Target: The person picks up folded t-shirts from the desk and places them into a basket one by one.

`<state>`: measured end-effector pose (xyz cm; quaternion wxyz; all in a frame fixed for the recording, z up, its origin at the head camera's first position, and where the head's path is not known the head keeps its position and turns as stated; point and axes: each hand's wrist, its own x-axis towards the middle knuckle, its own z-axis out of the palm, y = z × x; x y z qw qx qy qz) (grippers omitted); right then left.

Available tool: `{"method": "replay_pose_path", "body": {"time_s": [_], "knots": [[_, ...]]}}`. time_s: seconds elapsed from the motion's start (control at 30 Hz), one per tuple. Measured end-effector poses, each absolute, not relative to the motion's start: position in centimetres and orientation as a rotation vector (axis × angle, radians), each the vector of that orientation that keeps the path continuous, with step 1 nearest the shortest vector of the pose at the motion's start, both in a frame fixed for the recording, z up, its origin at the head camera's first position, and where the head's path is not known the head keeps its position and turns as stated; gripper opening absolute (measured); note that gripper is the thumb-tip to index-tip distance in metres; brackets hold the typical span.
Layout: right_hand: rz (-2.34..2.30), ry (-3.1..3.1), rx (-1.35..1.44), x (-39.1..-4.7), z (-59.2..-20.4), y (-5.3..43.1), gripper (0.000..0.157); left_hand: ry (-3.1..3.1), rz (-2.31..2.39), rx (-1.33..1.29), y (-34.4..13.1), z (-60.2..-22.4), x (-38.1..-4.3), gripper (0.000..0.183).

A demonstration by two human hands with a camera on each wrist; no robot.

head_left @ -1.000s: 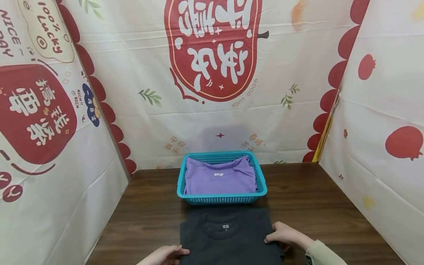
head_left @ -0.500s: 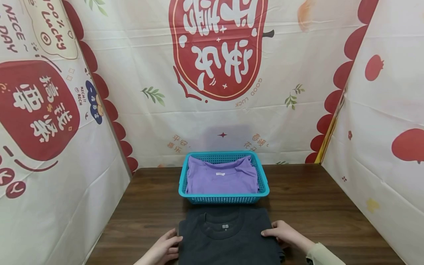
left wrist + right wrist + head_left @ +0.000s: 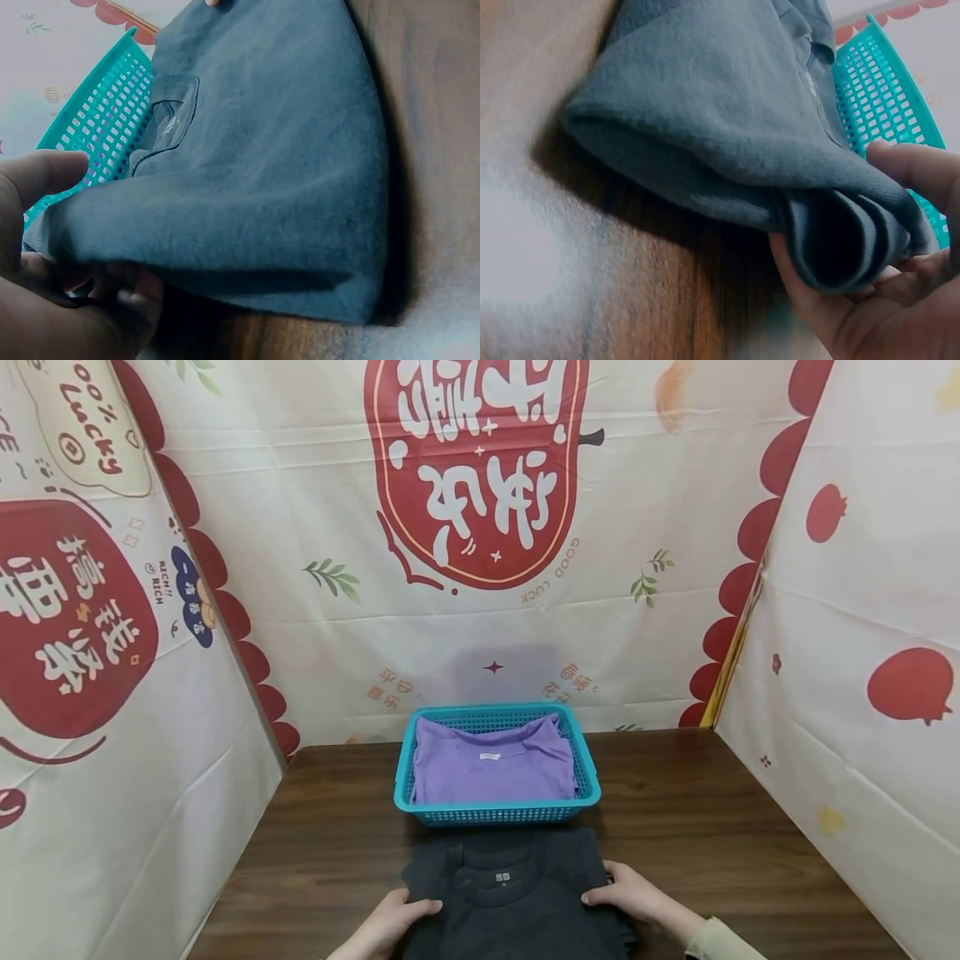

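Observation:
A folded dark grey T-shirt (image 3: 513,922) lies in front of the basket, its neckline and small white label facing up. My left hand (image 3: 386,920) grips its left edge, thumb on top. In the left wrist view, the fingers (image 3: 142,296) are tucked beneath the cloth. My right hand (image 3: 633,893) holds the opposite edge. The right wrist view has its thumb (image 3: 907,161) above and its other fingers under the rolled layers of the side fold. The shirt's near edge is cut off in the head view.
Just beyond the shirt stands a turquoise plastic basket (image 3: 498,814) with a folded purple garment (image 3: 491,772) inside. Both are on a dark wooden table (image 3: 322,827). Printed white cloth (image 3: 315,652) walls the table at the back and both sides.
My left hand's fingers were spread beside the shirt half a second ago; now the hand has moved right and grips its edge. My right hand keeps its hold on the T-shirt.

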<state>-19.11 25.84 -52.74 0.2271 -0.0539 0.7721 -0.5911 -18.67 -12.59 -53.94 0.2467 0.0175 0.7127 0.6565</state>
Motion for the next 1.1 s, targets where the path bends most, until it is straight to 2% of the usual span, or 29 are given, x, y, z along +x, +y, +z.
{"method": "replay_pose_path", "body": {"time_s": [0.2,0.57,1.1], "knots": [[-1.702,2.074,-0.099,-19.0,-52.4,25.6,0.057,1.922,1.805,0.045,-12.7,-53.5,-18.8,0.046],[-1.735,2.021,-0.161,-18.8,-50.8,25.6,0.064,1.862,1.958,0.069,-13.6,-52.4,-18.2,0.041],[-1.759,1.924,-0.276,-17.2,-46.3,25.6,0.059,1.812,1.924,0.138,-15.3,-47.9,-16.8,0.043]]}}
